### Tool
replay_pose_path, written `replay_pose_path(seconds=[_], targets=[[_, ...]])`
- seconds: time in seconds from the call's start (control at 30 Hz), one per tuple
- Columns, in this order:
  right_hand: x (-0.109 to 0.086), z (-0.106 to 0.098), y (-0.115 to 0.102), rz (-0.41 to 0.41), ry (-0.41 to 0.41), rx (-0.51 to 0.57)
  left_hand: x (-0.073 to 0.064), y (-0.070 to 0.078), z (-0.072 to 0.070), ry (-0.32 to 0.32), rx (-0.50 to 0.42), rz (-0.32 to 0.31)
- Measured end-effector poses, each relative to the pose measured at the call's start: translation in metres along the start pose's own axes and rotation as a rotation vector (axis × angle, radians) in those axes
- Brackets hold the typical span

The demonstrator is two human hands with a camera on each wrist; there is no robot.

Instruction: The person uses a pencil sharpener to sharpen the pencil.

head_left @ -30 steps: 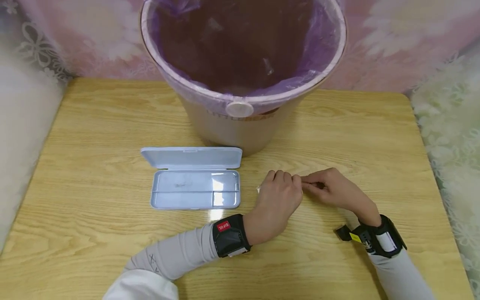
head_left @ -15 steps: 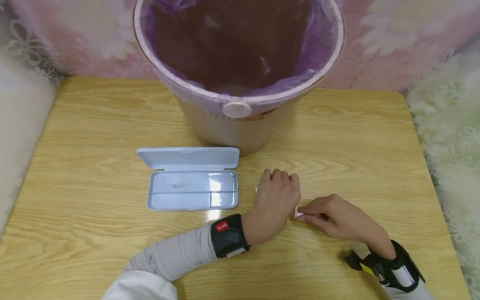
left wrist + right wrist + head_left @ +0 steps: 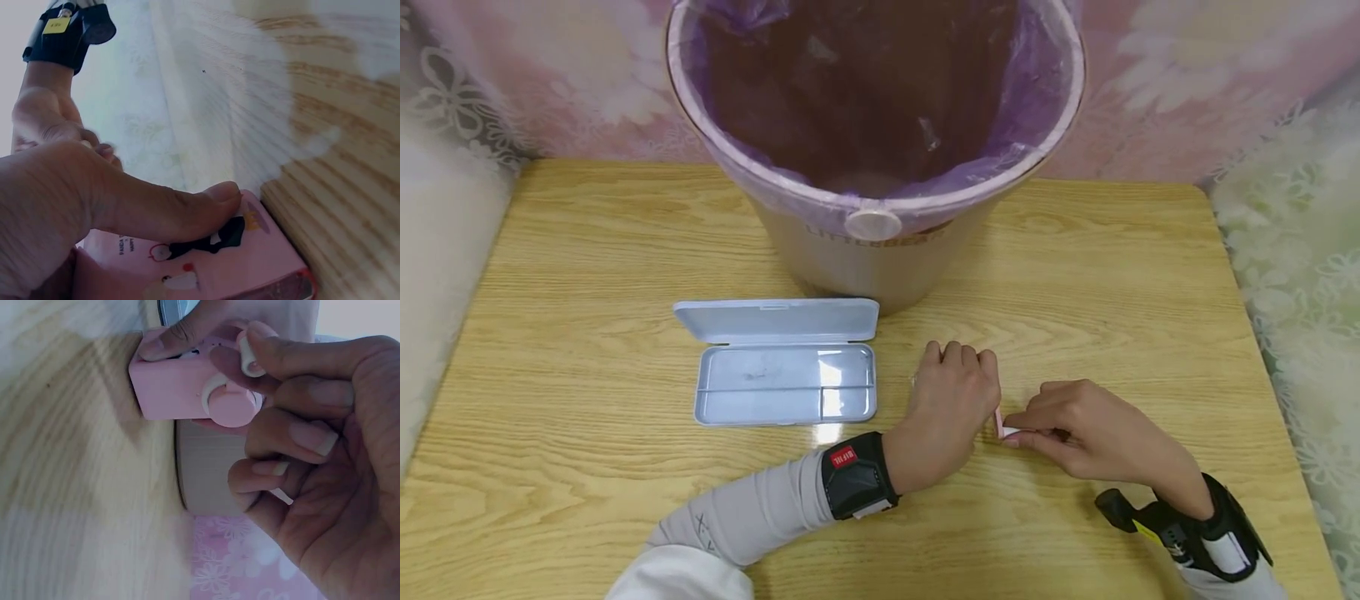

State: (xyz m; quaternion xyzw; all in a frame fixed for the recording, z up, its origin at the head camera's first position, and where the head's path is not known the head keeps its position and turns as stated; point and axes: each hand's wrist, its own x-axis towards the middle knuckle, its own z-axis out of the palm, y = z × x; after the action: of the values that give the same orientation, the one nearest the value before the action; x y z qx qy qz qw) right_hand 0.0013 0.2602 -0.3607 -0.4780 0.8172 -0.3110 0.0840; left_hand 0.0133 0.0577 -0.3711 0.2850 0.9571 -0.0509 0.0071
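My left hand (image 3: 953, 400) presses down over a pink box-shaped hand-crank pencil sharpener (image 3: 172, 387), gripping it against the table. Its thumb lies across the printed panda side, seen in the left wrist view. On the sharpener's right end is a round pink crank hub (image 3: 231, 407). Thumb and forefinger of my right hand (image 3: 1093, 429) pinch the small white crank handle (image 3: 251, 361), while the other fingers curl in toward the palm. From above, the left hand hides most of the sharpener, and only the pink crank arm (image 3: 998, 423) shows.
A light-blue pencil case (image 3: 760, 408) with its lid raised lies left of the hands. Behind it stands a large bin (image 3: 872, 267) lined with a purple bag, close to the lid. The wooden table (image 3: 587, 233) meets a pink floral backdrop.
My right hand has come down toward the near side and slightly right, swinging the crank handle round. The left hand stays in place on the sharpener.
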Motion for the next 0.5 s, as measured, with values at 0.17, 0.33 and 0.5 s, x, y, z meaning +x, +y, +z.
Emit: replay_pose_path(seconds=[0.17, 0.33, 0.5], targets=[[0.003, -0.011, 0.003, -0.026, 0.03, -0.017, 0.0, 0.0, 0.001, -0.004, 0.005, -0.011], [0.007, -0.016, 0.008, -0.05, 0.055, -0.002, 0.0, -0.001, 0.002, 0.021, 0.007, -0.006], [0.011, -0.019, 0.02, -0.042, 0.135, 0.019, 0.0, -0.001, 0.002, 0.026, 0.054, 0.012]])
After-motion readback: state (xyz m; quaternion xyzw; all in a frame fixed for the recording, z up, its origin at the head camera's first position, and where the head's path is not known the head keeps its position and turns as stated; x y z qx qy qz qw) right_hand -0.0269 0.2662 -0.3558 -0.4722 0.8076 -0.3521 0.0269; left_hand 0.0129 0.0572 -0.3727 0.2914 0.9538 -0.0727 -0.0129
